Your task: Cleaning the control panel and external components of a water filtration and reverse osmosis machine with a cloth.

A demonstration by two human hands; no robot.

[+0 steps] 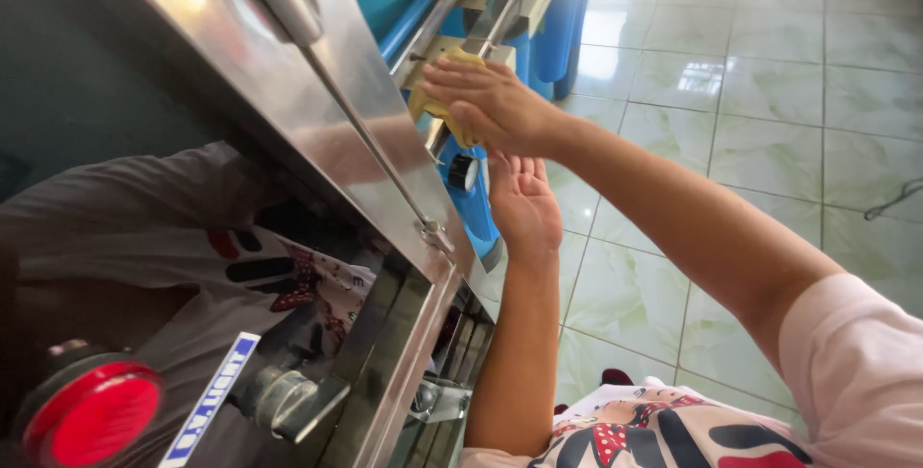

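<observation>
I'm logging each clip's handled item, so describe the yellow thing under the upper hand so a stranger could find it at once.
Start at the big stainless steel cabinet on the left and follow its right edge up to the blue machine parts. There the right hand presses a small yellow pad, apparently a sponge, against the frame. It is the only yellow, soft-looking item among steel and blue parts; the left hand waits open-palmed below.

Hands beside the machine panel

The right hand (490, 103) lay on a cloth (430, 103) against the machine (317, 93); the left hand (524, 204) hung just below it.
</observation>
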